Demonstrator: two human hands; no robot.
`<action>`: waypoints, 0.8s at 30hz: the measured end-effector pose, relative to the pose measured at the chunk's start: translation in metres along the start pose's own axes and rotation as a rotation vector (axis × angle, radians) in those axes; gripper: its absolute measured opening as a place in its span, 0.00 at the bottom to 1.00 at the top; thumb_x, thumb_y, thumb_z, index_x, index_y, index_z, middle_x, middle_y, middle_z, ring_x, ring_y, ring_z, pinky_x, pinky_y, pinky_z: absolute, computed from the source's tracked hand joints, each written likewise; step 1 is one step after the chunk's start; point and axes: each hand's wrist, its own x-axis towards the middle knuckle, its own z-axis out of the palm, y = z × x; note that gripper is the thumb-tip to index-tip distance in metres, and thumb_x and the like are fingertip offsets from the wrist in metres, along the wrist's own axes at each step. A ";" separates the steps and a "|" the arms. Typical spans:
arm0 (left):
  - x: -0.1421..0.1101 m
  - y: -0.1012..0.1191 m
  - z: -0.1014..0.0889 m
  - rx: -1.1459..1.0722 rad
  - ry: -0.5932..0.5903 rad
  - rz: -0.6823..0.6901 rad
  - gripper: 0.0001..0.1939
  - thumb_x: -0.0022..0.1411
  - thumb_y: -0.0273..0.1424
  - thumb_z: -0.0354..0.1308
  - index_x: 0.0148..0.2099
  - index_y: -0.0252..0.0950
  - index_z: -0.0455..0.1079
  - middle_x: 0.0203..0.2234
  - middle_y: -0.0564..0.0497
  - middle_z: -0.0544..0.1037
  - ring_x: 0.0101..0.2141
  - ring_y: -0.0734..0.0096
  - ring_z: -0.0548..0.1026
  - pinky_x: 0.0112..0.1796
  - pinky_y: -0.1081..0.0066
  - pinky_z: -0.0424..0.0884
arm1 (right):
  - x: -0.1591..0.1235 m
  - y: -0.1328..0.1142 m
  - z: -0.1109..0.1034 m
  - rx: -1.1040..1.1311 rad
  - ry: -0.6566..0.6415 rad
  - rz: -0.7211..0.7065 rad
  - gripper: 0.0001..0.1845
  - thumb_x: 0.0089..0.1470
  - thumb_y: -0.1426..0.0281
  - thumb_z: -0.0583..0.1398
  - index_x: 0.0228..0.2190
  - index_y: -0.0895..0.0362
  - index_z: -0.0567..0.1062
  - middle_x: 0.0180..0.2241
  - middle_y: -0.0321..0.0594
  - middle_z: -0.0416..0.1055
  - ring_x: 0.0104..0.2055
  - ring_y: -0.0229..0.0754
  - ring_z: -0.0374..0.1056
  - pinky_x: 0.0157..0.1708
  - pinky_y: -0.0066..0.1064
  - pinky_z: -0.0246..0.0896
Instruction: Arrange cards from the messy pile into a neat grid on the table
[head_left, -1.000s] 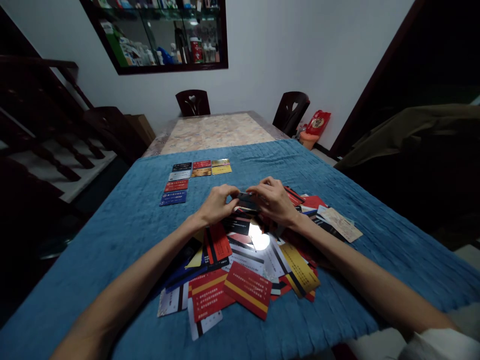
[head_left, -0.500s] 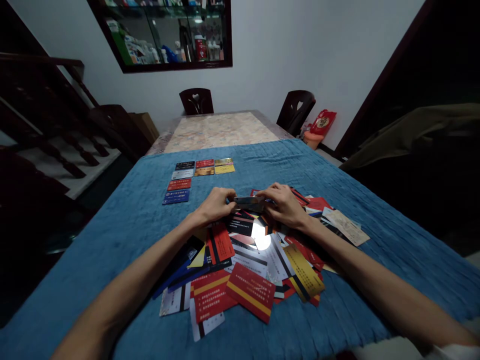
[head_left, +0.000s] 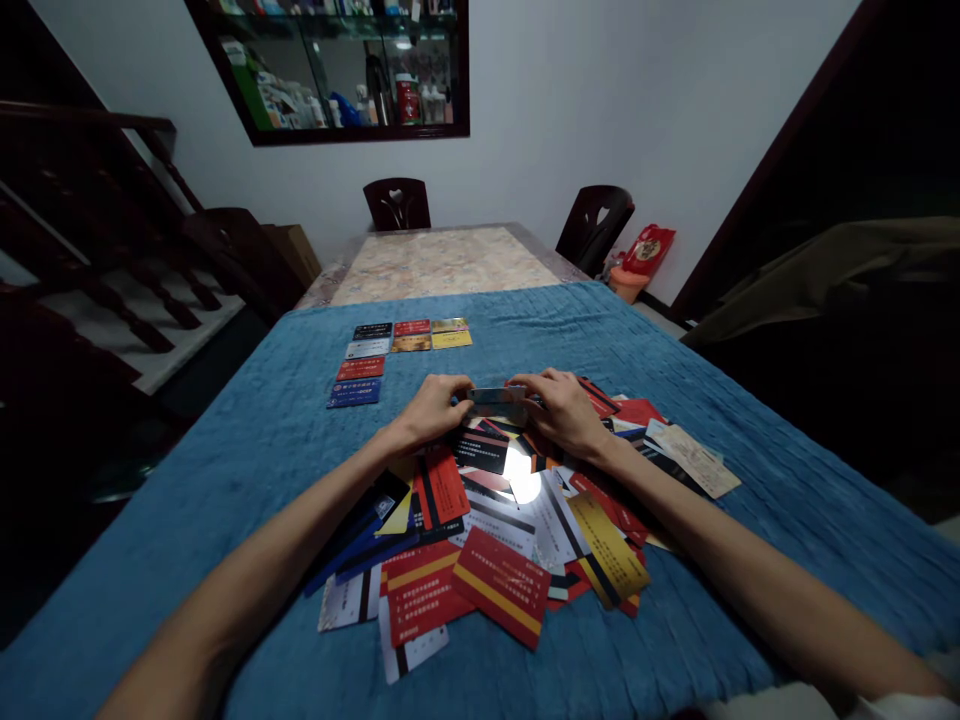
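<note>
Between my two hands, just above the far side of a card pile, is a pale card (head_left: 495, 396) seen at a steep tilt. My left hand (head_left: 437, 408) pinches its left end with thumb and forefinger. At the right end, my right hand (head_left: 562, 408) grips it with the fingers curled. Below lies a loose heap of plastic cards, among them a red card with a yellow stripe (head_left: 502, 585), a gold card (head_left: 609, 550), a black card (head_left: 482, 450) and an orange-red card (head_left: 442, 487). Glare whitens the heap's middle.
Beyond my left hand, several cards lie in neat rows, including a blue card (head_left: 355, 392) and a yellow card (head_left: 452, 340). A blue cloth (head_left: 262, 450) covers the near part of the table. Dark chairs (head_left: 396, 205) stand at the far end.
The pale card has tilted slightly, showing more of its face, and my right hand's fingers have shifted a little on it. The rows and heap look the same.
</note>
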 end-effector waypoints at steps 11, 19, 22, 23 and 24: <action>0.001 -0.004 0.005 -0.038 0.086 -0.035 0.11 0.54 0.25 0.54 0.39 0.33 0.75 0.28 0.51 0.79 0.30 0.69 0.75 0.34 0.72 0.69 | 0.000 -0.003 0.005 -0.125 -0.030 -0.016 0.21 0.58 0.73 0.59 0.53 0.55 0.71 0.43 0.45 0.78 0.42 0.49 0.65 0.41 0.38 0.52; 0.001 -0.002 0.004 -0.057 0.110 -0.072 0.11 0.55 0.24 0.55 0.40 0.33 0.74 0.29 0.51 0.78 0.31 0.69 0.74 0.34 0.71 0.70 | 0.001 -0.004 0.006 -0.140 -0.018 -0.038 0.25 0.56 0.72 0.60 0.55 0.57 0.68 0.46 0.48 0.76 0.44 0.51 0.65 0.42 0.38 0.51; 0.001 -0.003 0.005 -0.064 0.116 -0.074 0.11 0.55 0.24 0.55 0.40 0.33 0.74 0.29 0.50 0.79 0.31 0.69 0.74 0.34 0.71 0.69 | 0.001 -0.006 0.006 -0.149 -0.020 -0.042 0.25 0.56 0.71 0.60 0.55 0.58 0.68 0.46 0.48 0.75 0.45 0.51 0.64 0.42 0.39 0.52; 0.001 -0.003 0.005 -0.067 0.119 -0.075 0.11 0.55 0.24 0.55 0.40 0.33 0.74 0.29 0.50 0.78 0.31 0.69 0.74 0.34 0.71 0.69 | 0.002 -0.006 0.006 -0.155 -0.019 -0.041 0.24 0.56 0.70 0.60 0.55 0.58 0.68 0.45 0.49 0.75 0.44 0.51 0.64 0.42 0.39 0.52; 0.001 -0.003 0.005 -0.071 0.121 -0.073 0.11 0.55 0.24 0.55 0.40 0.33 0.74 0.29 0.50 0.78 0.31 0.69 0.74 0.34 0.71 0.69 | 0.002 -0.007 0.006 -0.162 -0.016 -0.042 0.24 0.56 0.70 0.60 0.55 0.58 0.69 0.45 0.49 0.75 0.44 0.51 0.64 0.42 0.39 0.52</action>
